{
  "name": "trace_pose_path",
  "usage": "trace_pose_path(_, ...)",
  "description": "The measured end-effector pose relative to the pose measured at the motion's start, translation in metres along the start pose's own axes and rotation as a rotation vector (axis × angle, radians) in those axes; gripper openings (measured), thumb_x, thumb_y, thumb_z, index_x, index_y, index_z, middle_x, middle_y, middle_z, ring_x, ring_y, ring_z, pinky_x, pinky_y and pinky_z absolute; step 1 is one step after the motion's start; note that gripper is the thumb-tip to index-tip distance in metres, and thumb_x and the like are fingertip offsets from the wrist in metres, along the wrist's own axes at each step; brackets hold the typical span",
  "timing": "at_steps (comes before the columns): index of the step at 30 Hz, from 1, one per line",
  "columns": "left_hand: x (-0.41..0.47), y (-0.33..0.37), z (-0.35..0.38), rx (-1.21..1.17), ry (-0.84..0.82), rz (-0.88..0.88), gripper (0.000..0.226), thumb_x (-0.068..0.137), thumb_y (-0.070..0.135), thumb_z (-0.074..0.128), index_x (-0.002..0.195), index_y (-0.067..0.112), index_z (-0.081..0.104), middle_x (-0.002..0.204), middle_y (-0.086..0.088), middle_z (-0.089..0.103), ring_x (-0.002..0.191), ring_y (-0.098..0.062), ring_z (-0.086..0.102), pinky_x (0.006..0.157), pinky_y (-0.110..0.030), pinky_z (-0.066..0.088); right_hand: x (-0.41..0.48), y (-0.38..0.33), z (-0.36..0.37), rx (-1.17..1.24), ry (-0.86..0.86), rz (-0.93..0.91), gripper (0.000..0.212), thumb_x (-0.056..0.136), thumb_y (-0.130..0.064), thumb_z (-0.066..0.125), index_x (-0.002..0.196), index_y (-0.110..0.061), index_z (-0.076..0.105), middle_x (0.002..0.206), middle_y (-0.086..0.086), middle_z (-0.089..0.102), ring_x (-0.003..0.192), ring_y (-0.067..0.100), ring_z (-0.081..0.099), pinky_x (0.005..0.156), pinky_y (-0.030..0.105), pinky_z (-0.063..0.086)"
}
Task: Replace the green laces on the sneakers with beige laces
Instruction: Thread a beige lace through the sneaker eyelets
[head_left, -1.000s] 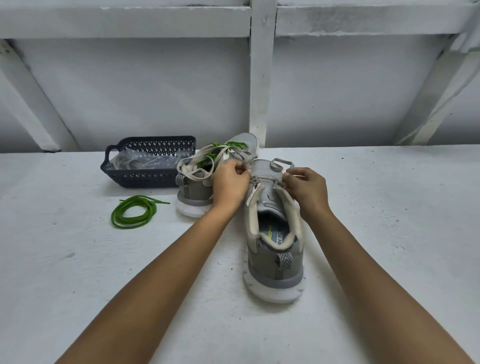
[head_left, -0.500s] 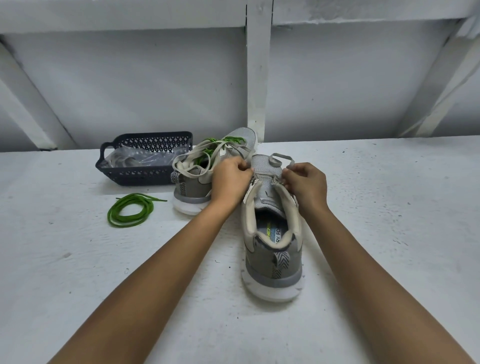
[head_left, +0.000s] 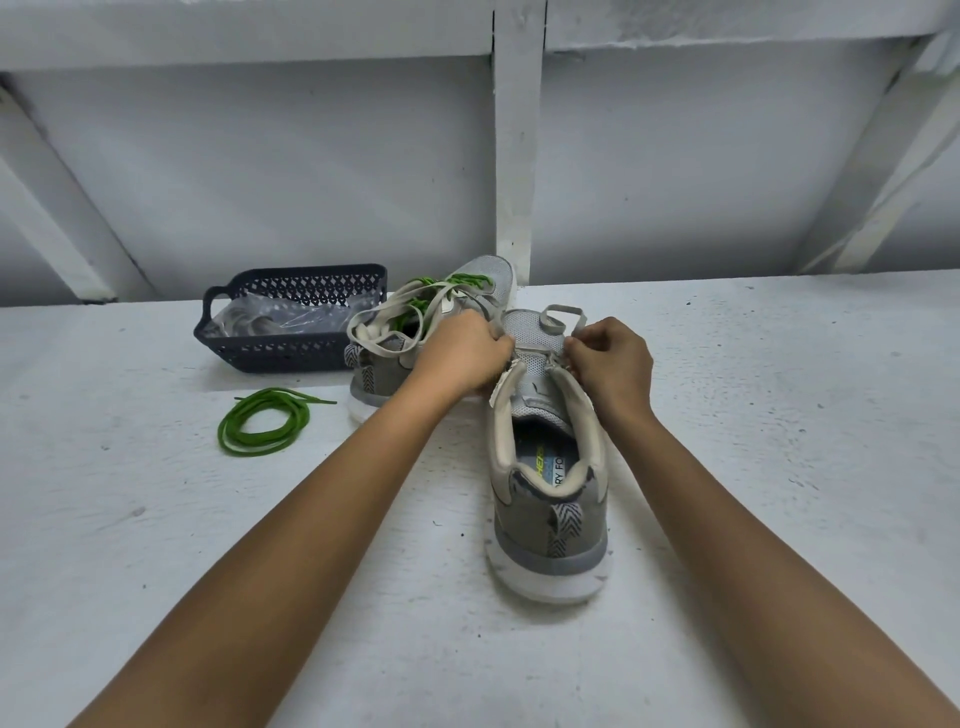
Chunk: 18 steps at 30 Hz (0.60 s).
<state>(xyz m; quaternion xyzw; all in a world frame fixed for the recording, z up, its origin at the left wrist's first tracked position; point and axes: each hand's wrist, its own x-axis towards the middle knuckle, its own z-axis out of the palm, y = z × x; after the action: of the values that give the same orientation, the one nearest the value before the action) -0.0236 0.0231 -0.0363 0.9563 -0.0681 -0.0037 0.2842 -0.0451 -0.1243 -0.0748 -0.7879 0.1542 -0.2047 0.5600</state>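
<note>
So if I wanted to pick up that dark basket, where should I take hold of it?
Probably by the loop handle at the left end of the basket, coming from the left with fingers hooked through it. The loop sticks out freely there, while the green-laced sneaker crowds the right end.

Grey sneaker (head_left: 545, 499), beige lace (head_left: 558, 317), green lace coil (head_left: 265, 421), dark-blue lattice basket (head_left: 291, 353).
</note>
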Motion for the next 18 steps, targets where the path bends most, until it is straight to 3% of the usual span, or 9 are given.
trace_pose_path(3, -0.006, 0.006, -0.009, -0.158, -0.132, -0.055, 0.047, 0.091, 0.039, 0.054, 0.053, 0.014, 0.044, 0.052, -0.001, 0.044, 0.058, -0.021, 0.054, 0.055, -0.028, 0.049, 0.0, -0.002, 0.0, -0.059, -0.033, -0.011, 0.008, 0.082, -0.011, 0.066, 0.077, -0.013, 0.06, 0.071, -0.002, 0.062, 0.058, -0.001, 0.052, 0.052, 0.001, 0.035)
trace_pose_path(8, -0.014, 0.007, -0.016, -0.36, -0.343, -0.106, 0.024, 0.088, 0.038, 0.058, 0.081, 0.015, 0.058, 0.079, -0.001, 0.052, 0.079, -0.018, 0.055, 0.06, -0.031, 0.055, 0.003, -0.012, -0.006, -0.189, -0.201, -0.002, 0.007, 0.084, -0.013, 0.067, 0.084, -0.007, 0.068, 0.064, -0.003, 0.059, 0.052, -0.003, 0.047, 0.043, 0.002, 0.033)
trace_pose_path(10, -0.016, 0.003, -0.014, -0.422, -0.328, -0.113, 0.02, 0.082, 0.035, 0.057, 0.079, 0.015, 0.057, 0.075, -0.003, 0.053, 0.078, -0.022, 0.056, 0.07, -0.038, 0.054, 0.005, -0.018, -0.01, -0.272, -0.275, 0.007, 0.018, 0.088, -0.022, 0.064, 0.083, -0.006, 0.07, 0.058, -0.004, 0.056, 0.048, 0.003, 0.046, 0.041, 0.005, 0.031)
trace_pose_path(14, -0.019, 0.0, -0.006, -0.48, -0.244, -0.142, 0.023, 0.085, 0.033, 0.048, 0.076, 0.013, 0.054, 0.074, -0.008, 0.056, 0.077, -0.026, 0.057, 0.079, -0.04, 0.052, 0.006, -0.039, -0.026, -0.268, -0.56, 0.112, 0.035, 0.081, -0.04, 0.071, 0.083, -0.005, 0.067, 0.063, 0.006, 0.045, 0.061, 0.015, 0.043, 0.062, 0.022, 0.042)
trace_pose_path(18, -0.018, -0.002, -0.003, -0.48, -0.21, -0.153, 0.04, 0.081, 0.047, 0.044, 0.085, 0.011, 0.061, 0.092, -0.018, 0.067, 0.091, -0.032, 0.063, 0.089, -0.044, 0.052, 0.01, -0.052, -0.032, -0.279, -0.703, 0.19, 0.021, 0.082, -0.02, 0.072, 0.093, -0.003, 0.067, 0.069, 0.004, 0.049, 0.061, 0.011, 0.045, 0.053, 0.016, 0.047)
